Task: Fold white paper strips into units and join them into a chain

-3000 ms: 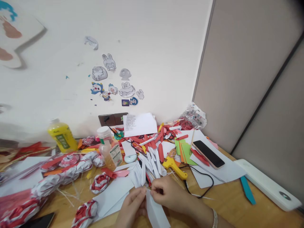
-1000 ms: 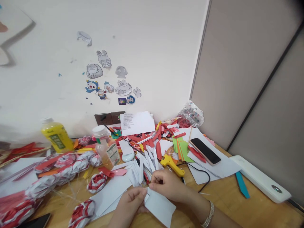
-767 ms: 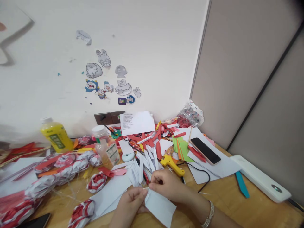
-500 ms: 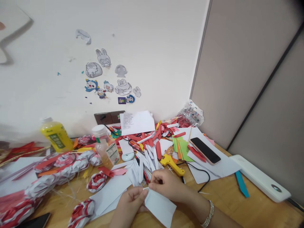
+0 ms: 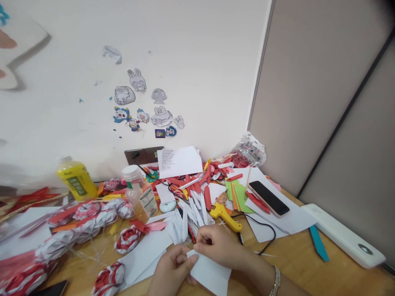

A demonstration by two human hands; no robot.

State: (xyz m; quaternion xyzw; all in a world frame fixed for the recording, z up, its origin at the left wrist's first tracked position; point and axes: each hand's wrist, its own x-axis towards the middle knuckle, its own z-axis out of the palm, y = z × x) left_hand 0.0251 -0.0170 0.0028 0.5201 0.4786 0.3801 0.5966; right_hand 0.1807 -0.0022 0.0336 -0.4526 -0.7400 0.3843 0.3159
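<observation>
A small white sheet of paper (image 5: 212, 272) is pinched between both hands near the front edge of the view. My left hand (image 5: 175, 267) grips its left corner, thumb on top and fingers underneath. My right hand (image 5: 216, 244), a bracelet at its wrist, pinches the upper edge with the fingers curled. Just beyond the hands lies a heap of folded white paper strips (image 5: 197, 207). A yellow glue gun (image 5: 226, 216) rests to the right of them.
Left are red-and-white paper rosettes (image 5: 108, 279), a clear jar (image 5: 140, 197) and a yellow bottle (image 5: 77, 181). Right are a phone (image 5: 269, 198) on white sheets, a black cable (image 5: 273, 230), a teal strip (image 5: 319, 243) and a long white device (image 5: 344, 235). Stickers dot the wall.
The view has shifted slightly, so the scene sits a little lower and to the right. My left thumb now lies further over the sheet's corner. Both hands still hold the paper.
</observation>
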